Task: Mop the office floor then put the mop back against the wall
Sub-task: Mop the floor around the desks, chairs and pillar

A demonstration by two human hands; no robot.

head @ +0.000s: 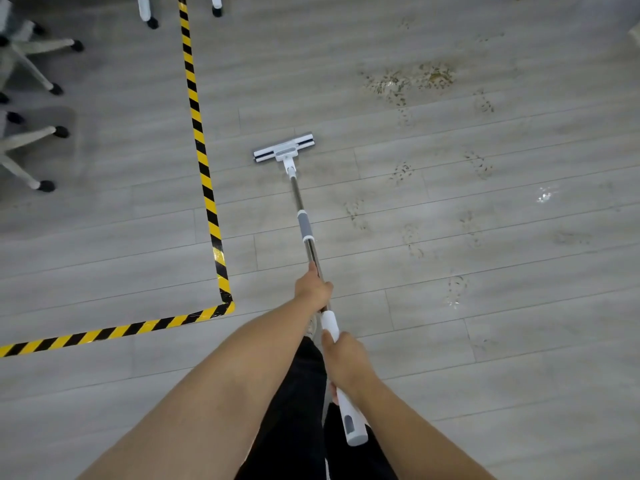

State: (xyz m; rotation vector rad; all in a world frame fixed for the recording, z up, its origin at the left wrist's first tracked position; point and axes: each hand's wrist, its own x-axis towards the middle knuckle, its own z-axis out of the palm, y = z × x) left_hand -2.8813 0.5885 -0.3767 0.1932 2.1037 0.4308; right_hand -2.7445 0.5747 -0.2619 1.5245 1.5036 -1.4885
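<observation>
A flat mop with a white head (284,151) rests on the grey plank floor (485,358), its metal pole (304,223) running back toward me. My left hand (312,288) grips the pole partway up. My right hand (346,362) holds the white end grip (351,420) lower in the view. A brown muddy patch (410,79) lies to the far right of the mop head, and dirty footprints (401,173) trail from it toward me on the right.
Yellow-and-black hazard tape (204,174) runs down the floor left of the mop and turns a corner toward the lower left. Office chair bases on castors (34,57) stand at the far left. White castor legs (149,12) show at the top.
</observation>
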